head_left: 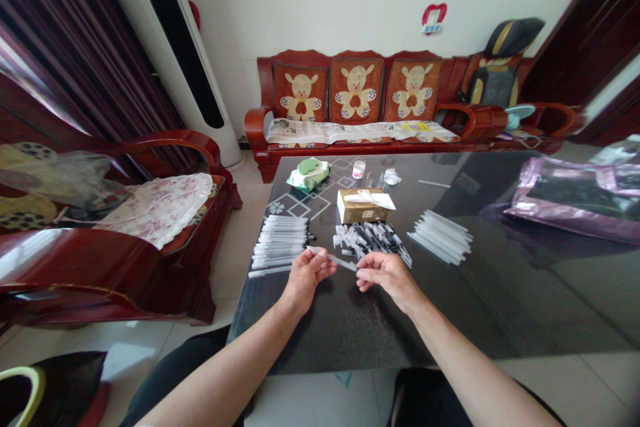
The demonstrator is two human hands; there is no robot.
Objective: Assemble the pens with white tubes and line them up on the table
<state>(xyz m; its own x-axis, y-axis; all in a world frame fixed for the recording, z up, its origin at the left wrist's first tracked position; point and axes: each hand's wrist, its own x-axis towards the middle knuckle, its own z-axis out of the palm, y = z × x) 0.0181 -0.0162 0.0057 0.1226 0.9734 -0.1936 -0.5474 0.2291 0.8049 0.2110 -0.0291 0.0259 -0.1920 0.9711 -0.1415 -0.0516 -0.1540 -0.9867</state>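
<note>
Between my two hands, above the dark table, lies a slim whitish pen [343, 262], tilted slightly down to the right. My left hand [311, 271] pinches it toward its left end. At its right end, the fingertips of my right hand [376, 271] close on it. Just beyond is a loose pile of black and clear pen parts [373, 240]. Left of my left hand, several white pens [280, 243] lie in a stack. Off to the right sits a bundle of translucent white tubes [441, 237].
A gold tissue box [364, 205] stands behind the pile on the table [350, 333]. Farther back are a green wipes pack [309, 175], a small white cup [359, 169], crumpled tissue [392, 176] and a single tube [434, 183]. A purple-edged plastic bag [575, 203] lies at the right.
</note>
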